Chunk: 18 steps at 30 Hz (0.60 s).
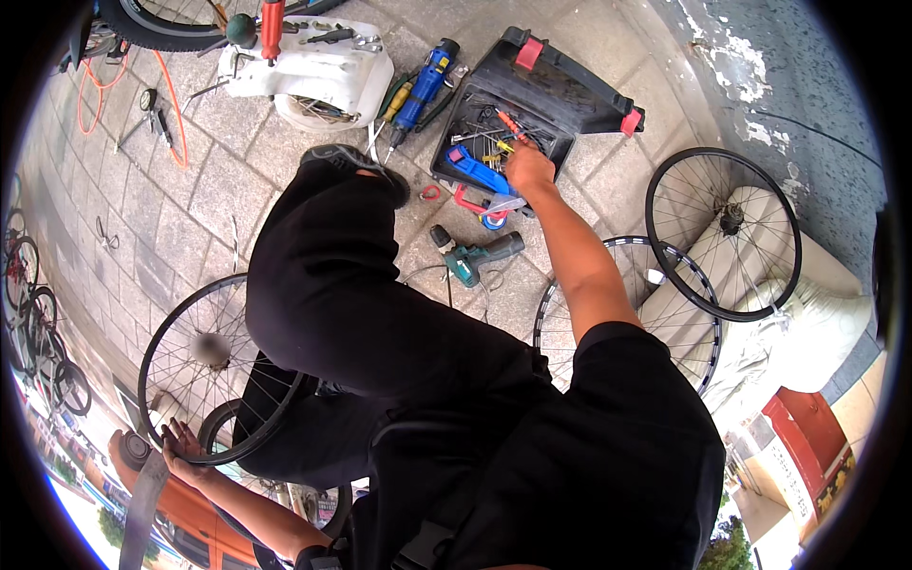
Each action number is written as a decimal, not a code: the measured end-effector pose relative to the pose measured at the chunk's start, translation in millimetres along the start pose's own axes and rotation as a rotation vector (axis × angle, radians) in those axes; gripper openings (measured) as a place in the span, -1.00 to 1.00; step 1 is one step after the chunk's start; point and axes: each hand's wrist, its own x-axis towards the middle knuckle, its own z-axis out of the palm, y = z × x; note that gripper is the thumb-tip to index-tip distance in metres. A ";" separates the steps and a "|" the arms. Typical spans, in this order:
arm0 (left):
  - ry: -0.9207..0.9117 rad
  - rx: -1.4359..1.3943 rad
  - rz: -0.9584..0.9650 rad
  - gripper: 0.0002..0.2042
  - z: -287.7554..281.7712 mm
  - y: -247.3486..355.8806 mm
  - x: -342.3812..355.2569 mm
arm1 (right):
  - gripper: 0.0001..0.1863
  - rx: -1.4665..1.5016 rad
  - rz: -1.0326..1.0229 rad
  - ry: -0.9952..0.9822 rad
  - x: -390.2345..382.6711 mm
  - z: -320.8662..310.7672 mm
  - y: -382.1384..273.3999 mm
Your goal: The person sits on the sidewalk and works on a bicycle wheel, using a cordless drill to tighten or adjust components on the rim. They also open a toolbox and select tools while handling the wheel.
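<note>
At eight o'clock, a round black metal-spoked wheel (219, 365) could tip if the left hand (185, 454), fingers holding it, slackens; right hand (530, 169), one o'clock, finger closure unclear.

Paving (190, 199) left of the shin (309, 242) leaves passage, while the drill (465, 263) obstructs between thigh (408, 328) and toolbox (570, 84).

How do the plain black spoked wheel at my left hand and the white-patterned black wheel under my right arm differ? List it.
The plain black spoked wheel has a uniformly dark rim; the white-patterned black wheel has pale markings around its rim. The left hand holds the plain wheel; no hand touches the patterned one. Both are round with thin spokes.
</note>
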 end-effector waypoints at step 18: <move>-0.058 0.009 0.012 -0.62 -5.8 -2.6 4.8 | -0.61 -0.039 0.023 -0.146 12.0 -17.5 -1.4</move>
